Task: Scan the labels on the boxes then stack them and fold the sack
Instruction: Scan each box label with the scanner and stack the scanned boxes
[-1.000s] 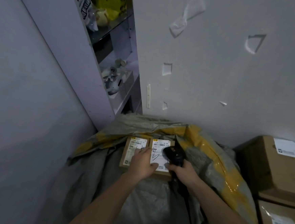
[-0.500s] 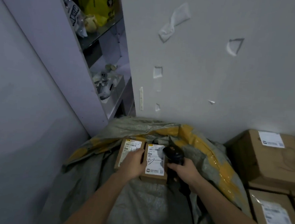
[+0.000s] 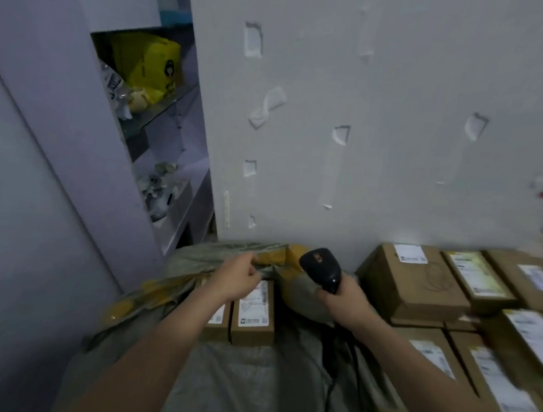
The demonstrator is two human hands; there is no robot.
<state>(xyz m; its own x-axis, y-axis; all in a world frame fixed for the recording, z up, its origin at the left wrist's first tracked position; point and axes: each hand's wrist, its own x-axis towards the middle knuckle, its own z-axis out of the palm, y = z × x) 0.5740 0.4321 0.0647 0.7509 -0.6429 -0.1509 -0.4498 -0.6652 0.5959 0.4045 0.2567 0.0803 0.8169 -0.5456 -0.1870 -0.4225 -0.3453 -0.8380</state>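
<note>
Two small brown boxes with white labels lie side by side on a grey and yellow sack [image 3: 237,382]. The right box [image 3: 253,311] shows its label; the left box [image 3: 217,323] is mostly hidden under my left forearm. My left hand [image 3: 237,276] grips the sack's far edge just beyond the boxes. My right hand [image 3: 345,301] holds a black barcode scanner [image 3: 320,266] upright to the right of the boxes, with its cable trailing down over the sack.
Several larger labelled cardboard boxes [image 3: 416,285] are stacked at the right against a white wall [image 3: 368,116]. A white shelf unit [image 3: 156,170] with a yellow bag [image 3: 148,63] and small items stands at the left.
My left hand left the box labels and moved up to grip the sack's edge. The right hand lifted the scanner up and to the right, away from the boxes. The view swung right.
</note>
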